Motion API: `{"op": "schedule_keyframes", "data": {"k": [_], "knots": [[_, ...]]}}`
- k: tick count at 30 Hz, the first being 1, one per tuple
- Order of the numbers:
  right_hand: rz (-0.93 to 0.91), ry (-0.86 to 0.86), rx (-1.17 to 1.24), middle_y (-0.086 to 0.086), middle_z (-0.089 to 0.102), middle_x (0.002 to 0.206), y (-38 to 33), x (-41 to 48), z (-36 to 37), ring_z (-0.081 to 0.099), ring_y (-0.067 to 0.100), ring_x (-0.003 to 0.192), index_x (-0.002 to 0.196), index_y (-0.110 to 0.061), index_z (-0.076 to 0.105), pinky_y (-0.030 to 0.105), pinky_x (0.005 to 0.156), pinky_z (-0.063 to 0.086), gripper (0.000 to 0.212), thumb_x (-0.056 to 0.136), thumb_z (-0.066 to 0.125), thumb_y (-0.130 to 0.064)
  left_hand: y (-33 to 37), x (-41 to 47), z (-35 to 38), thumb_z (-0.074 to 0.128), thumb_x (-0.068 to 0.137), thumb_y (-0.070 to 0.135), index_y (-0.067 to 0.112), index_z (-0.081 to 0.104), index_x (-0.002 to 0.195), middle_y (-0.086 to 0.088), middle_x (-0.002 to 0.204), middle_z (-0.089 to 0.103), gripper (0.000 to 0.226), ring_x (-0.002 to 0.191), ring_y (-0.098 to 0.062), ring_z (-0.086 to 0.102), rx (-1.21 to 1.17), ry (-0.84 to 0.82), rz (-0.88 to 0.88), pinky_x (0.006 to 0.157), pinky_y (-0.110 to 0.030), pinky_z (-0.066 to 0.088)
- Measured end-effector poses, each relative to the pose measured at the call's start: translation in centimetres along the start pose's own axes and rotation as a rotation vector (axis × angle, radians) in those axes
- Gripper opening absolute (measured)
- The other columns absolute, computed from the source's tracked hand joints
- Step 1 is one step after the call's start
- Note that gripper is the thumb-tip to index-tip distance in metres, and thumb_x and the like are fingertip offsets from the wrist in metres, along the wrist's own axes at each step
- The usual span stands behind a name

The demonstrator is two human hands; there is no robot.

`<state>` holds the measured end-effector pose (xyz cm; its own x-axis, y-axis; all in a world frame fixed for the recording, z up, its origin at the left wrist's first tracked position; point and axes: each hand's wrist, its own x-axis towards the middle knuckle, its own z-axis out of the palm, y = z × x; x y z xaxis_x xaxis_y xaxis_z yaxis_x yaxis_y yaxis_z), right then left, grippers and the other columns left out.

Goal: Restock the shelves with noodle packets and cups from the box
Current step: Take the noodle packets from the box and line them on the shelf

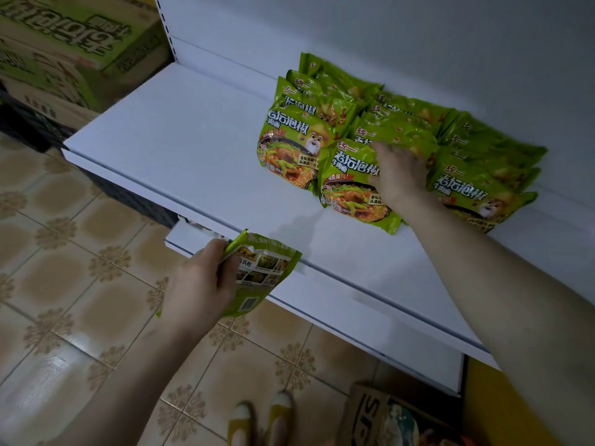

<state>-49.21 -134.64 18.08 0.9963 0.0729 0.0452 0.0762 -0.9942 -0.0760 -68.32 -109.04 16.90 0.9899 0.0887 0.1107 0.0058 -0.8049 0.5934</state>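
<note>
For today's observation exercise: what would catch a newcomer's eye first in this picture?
Bright green noodle packets overlap in rows on the right of the white shelf, the right hand lying on the middle row. Below the shelf edge, the left hand grips another packet, back side up.

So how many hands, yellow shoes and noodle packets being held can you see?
Hands: 2, left hand and right hand
Yellow shoes: 2
Held packet: 1
Total: 5
</note>
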Motion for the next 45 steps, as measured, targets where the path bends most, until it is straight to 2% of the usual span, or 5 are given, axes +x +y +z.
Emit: {"op": "schedule_keyframes", "data": {"k": [27,32,37,41,45], "knots": [[0.085,0.104,0.077,0.011,0.029,0.151,0.7,-1.1,1.6,0.021,0.025,0.142,0.142,-0.009,0.029,0.044,0.118,0.011,0.057,0.090,0.053,-0.010,1.3,1.4,-0.4,0.042,0.086,0.029,0.016,0.047,0.079,0.018,0.061,0.039,0.015,0.052,-0.005,0.040,-0.030,0.002,0.095,0.044,-0.023,0.031],[0.137,0.340,0.480,0.020,0.053,0.131,-0.4,-4.3,0.7,0.046,0.031,0.126,0.124,0.000,0.053,0.035,0.100,0.038,0.036,0.091,0.052,-0.014,2.7,1.9,-0.8,0.052,0.092,0.017,0.008,0.053,0.086,0.015,0.058,0.042,0.010,0.050,-0.006,0.042,-0.048,0.027,0.070,0.043,-0.021,0.025],[0.380,-0.045,0.992,0.019,0.069,0.082,-2.8,-8.1,-1.8,0.066,0.025,0.066,0.083,-0.001,0.062,0.031,0.061,0.051,0.036,0.092,0.053,-0.035,5.0,2.0,-1.3,0.046,0.088,0.027,0.006,0.055,0.086,-0.007,0.063,0.058,0.023,0.056,-0.030,0.053,-0.146,0.119,0.125,0.046,-0.034,0.041],[0.498,-0.524,1.234,0.017,0.070,0.082,-4.5,-10.0,-4.4,0.071,0.025,0.071,0.095,-0.009,0.057,0.028,0.059,0.056,0.052,0.083,0.050,-0.060,6.9,1.7,-1.1,0.048,0.088,0.024,0.003,0.062,0.087,-0.010,0.068,0.063,0.025,0.058,-0.030,0.059,-0.147,0.154,0.292,0.046,-0.031,0.042],[0.505,-0.538,1.329,0.011,0.069,0.078,-4.7,-10.7,-5.4,0.069,0.024,0.070,0.094,-0.013,0.062,0.028,0.060,0.057,0.043,0.082,0.058,-0.054,8.0,0.6,-0.1,0.051,0.085,0.026,0.003,0.069,0.098,-0.012,0.091,0.071,0.032,0.074,-0.030,0.067,-0.124,0.050,0.444,0.055,-0.030,0.052]]}}
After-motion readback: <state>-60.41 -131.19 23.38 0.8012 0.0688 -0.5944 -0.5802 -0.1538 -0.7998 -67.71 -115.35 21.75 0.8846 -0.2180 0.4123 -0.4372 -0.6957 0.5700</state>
